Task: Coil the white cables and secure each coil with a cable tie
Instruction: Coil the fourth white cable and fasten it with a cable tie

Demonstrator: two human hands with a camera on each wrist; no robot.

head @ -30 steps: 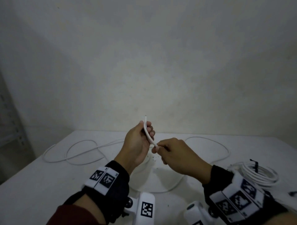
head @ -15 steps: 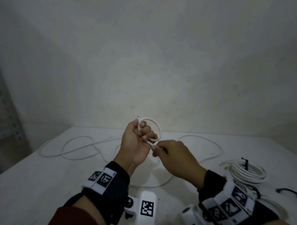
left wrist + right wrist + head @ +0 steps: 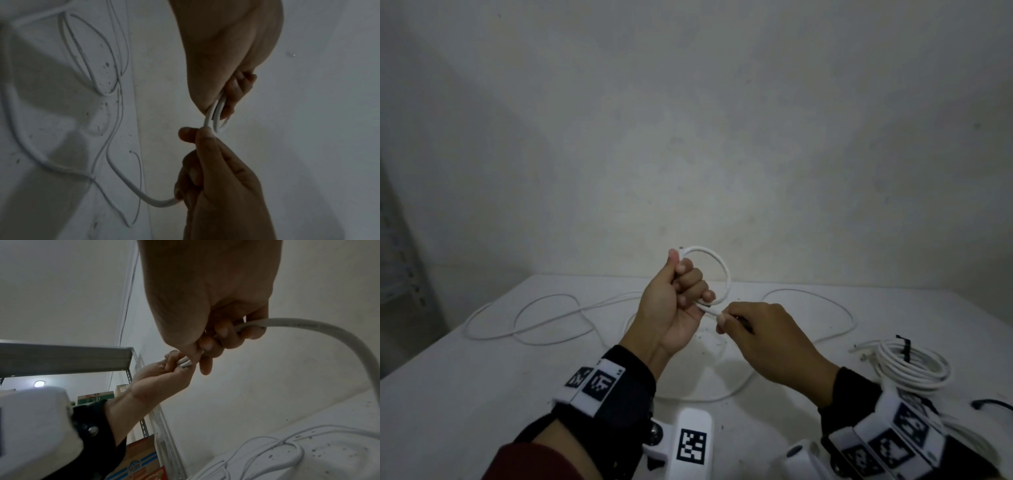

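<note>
My left hand (image 3: 681, 291) is raised above the table and grips the end of a white cable (image 3: 722, 270), which forms one small loop beside its fingers. My right hand (image 3: 743, 325) pinches the same cable (image 3: 207, 118) just below the loop, close against the left hand (image 3: 232, 91). From the right hand (image 3: 216, 337) the cable (image 3: 329, 332) arcs down to the table. The rest of the cable (image 3: 544, 318) lies loose across the white table (image 3: 465, 394).
A finished white coil (image 3: 914, 366) with a black cable tie (image 3: 904, 346) lies at the right. Another black tie (image 3: 993, 404) lies near the right edge. A metal shelf (image 3: 65, 358) with boxes stands to the left. A plain wall is behind the table.
The straight cable end held a second ago has been bent into a loop in the left hand. The loop has grown slightly since half a second ago. The right hand stays pinching beside it.
</note>
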